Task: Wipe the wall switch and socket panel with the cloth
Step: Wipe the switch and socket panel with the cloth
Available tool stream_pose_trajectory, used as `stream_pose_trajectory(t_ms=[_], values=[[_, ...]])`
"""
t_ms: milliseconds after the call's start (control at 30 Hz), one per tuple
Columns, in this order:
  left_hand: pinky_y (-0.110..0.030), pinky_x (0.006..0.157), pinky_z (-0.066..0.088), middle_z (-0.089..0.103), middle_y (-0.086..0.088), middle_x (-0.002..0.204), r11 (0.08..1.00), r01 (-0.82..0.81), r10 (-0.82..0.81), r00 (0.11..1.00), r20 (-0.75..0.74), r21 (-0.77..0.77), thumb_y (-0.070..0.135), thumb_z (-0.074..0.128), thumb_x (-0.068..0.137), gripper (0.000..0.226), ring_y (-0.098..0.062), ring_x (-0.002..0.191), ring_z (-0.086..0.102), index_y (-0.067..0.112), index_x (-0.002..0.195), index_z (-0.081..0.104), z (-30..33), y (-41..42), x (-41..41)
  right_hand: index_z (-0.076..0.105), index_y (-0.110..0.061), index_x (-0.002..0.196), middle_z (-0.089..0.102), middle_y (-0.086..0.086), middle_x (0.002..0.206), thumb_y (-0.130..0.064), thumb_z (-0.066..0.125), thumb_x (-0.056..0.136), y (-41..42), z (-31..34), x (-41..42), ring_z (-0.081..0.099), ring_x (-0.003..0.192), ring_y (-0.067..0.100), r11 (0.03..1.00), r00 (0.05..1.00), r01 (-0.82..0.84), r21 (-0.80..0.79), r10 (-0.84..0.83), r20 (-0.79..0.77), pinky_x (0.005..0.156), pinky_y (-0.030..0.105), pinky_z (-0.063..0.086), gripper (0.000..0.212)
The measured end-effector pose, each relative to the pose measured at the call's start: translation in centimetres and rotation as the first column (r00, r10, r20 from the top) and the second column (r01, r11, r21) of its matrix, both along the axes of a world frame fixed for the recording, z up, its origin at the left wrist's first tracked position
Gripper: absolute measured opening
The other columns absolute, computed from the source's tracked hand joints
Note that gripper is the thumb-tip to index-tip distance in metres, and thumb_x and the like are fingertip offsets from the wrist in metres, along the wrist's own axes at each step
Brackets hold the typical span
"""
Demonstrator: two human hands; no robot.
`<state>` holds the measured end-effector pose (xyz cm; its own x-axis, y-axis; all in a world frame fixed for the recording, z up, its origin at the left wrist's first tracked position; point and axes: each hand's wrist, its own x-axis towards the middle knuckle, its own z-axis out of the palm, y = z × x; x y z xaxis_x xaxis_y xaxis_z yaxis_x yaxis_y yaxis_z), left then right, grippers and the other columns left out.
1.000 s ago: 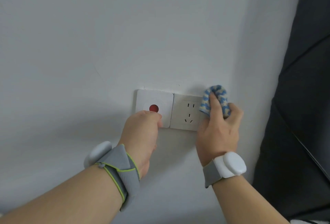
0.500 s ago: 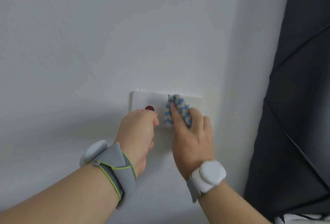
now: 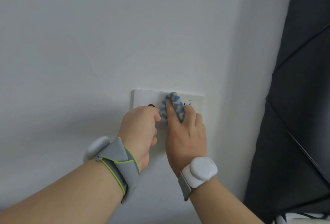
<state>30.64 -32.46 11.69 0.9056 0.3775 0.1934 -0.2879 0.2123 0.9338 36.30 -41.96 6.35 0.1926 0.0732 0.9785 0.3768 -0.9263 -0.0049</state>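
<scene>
A white switch plate (image 3: 142,97) with a red dot and a white socket plate (image 3: 195,101) sit side by side on the white wall. My right hand (image 3: 187,134) presses a bunched blue-and-cream cloth (image 3: 172,106) against the seam between the two plates, index finger laid over it. My left hand (image 3: 141,131) is a loose fist resting on the lower part of the switch plate, its knuckles touching the cloth and hiding most of the red dot. Nothing is in the left hand. Only the socket's upper slots show.
The white wall turns an outer corner (image 3: 237,98) just right of the socket. Beyond it hangs a dark grey panel or curtain (image 3: 294,116) with a thin cord across it. Both wrists wear white sensor bands.
My right hand slid the cloth leftward, from the socket's right edge to the seam between socket and switch. The left fist stayed on the switch plate.
</scene>
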Motion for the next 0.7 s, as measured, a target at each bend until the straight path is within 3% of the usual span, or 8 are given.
stream_pose_trajectory(t_ms=[100, 233, 300, 367, 467, 500, 633, 700], values=[[-0.027, 0.047, 0.022, 0.039, -0.008, 0.078, 1.0, 0.005, -0.005, 1.0, 0.005, 0.009, 0.005, 0.053, 0.077, 0.013, -0.016, 0.042, 0.026, 0.011, 0.088, 0.058, 0.2, -0.1, 0.0, 0.054, -0.016, 0.139, 0.038, 0.013, 0.11, -0.002, 0.051, 0.073, -0.6, -0.2, 0.6, 0.047, 0.07, 0.033, 0.999, 0.998, 0.046, -0.027, -0.047, -0.039, 0.059, 0.039, 0.044, 0.067], [-0.029, 0.051, 0.024, 0.046, -0.01, 0.082, 0.999, -0.005, 0.005, 1.0, 0.001, 0.035, 0.009, 0.056, 0.077, 0.013, -0.019, 0.046, 0.028, 0.007, 0.088, 0.064, -0.1, 0.5, 0.0, 0.04, -0.018, 0.148, 0.035, 0.017, 0.123, 0.003, 0.06, 0.077, -3.6, -1.4, 1.1, 0.056, 0.09, 0.045, 0.941, 0.982, 0.074, 0.33, -0.011, -0.189, 0.078, 0.044, 0.052, 0.078], [-0.029, 0.05, 0.025, 0.044, -0.01, 0.079, 1.0, -0.014, 0.015, 1.0, -0.018, 0.025, 0.01, 0.057, 0.077, 0.014, -0.019, 0.046, 0.027, 0.007, 0.089, 0.063, -0.4, 0.7, 0.1, 0.04, -0.024, 0.148, 0.032, 0.002, 0.128, -0.002, 0.057, 0.083, -3.1, -1.2, 0.5, 0.055, 0.096, 0.034, 0.911, 0.98, 0.021, 0.413, 0.062, -0.187, 0.085, 0.035, 0.052, 0.071], [-0.027, 0.047, 0.023, 0.039, -0.008, 0.072, 1.0, -0.004, 0.004, 1.0, -0.019, -0.002, 0.008, 0.055, 0.077, 0.011, -0.017, 0.043, 0.026, 0.009, 0.087, 0.061, -0.8, 0.5, 0.2, 0.05, -0.025, 0.141, 0.038, -0.015, 0.114, -0.005, 0.051, 0.086, -1.5, -0.9, -0.4, 0.049, 0.083, 0.022, 0.952, 0.986, -0.119, 0.281, 0.146, -0.075, 0.078, 0.023, 0.05, 0.059], [-0.026, 0.045, 0.021, 0.038, -0.005, 0.068, 1.0, 0.008, -0.009, 1.0, -0.017, -0.018, 0.005, 0.054, 0.078, 0.009, -0.014, 0.04, 0.026, 0.009, 0.084, 0.059, -0.9, 0.2, 0.2, 0.052, -0.019, 0.139, 0.038, 0.007, 0.105, -0.005, 0.046, 0.078, -0.8, -1.1, -0.1, 0.046, 0.072, 0.031, 0.991, 0.997, -0.05, -0.123, 0.044, -0.057, 0.064, 0.038, 0.046, 0.063], [-0.027, 0.045, 0.022, 0.037, -0.005, 0.069, 1.0, 0.006, -0.007, 1.0, -0.019, -0.015, 0.006, 0.054, 0.078, 0.009, -0.015, 0.041, 0.026, 0.009, 0.085, 0.058, -0.9, 0.3, 0.1, 0.052, -0.018, 0.139, 0.037, 0.01, 0.106, -0.003, 0.052, 0.075, -1.3, -1.2, 0.5, 0.048, 0.073, 0.033, 0.995, 0.999, -0.011, -0.103, 0.006, -0.049, 0.064, 0.04, 0.047, 0.066], [-0.029, 0.049, 0.024, 0.039, -0.007, 0.075, 1.0, -0.012, 0.012, 1.0, -0.007, -0.004, 0.008, 0.056, 0.076, 0.01, -0.018, 0.047, 0.026, 0.01, 0.086, 0.059, -0.4, 0.9, 0.0, 0.051, -0.013, 0.141, 0.03, 0.008, 0.115, 0.004, 0.062, 0.075, -2.8, -1.6, 0.8, 0.057, 0.084, 0.042, 0.938, 0.994, 0.0, 0.347, 0.038, -0.101, 0.075, 0.045, 0.055, 0.069], [-0.029, 0.049, 0.023, 0.038, -0.007, 0.076, 0.999, -0.016, 0.016, 1.0, -0.007, -0.031, 0.007, 0.055, 0.076, 0.014, -0.018, 0.047, 0.025, 0.01, 0.089, 0.058, -0.3, 0.8, 0.2, 0.05, -0.012, 0.141, 0.031, 0.008, 0.116, -0.004, 0.052, 0.081, -2.1, -1.8, 0.3, 0.056, 0.087, 0.041, 0.948, 0.994, -0.048, 0.315, 0.078, -0.082, 0.078, 0.044, 0.054, 0.061]])
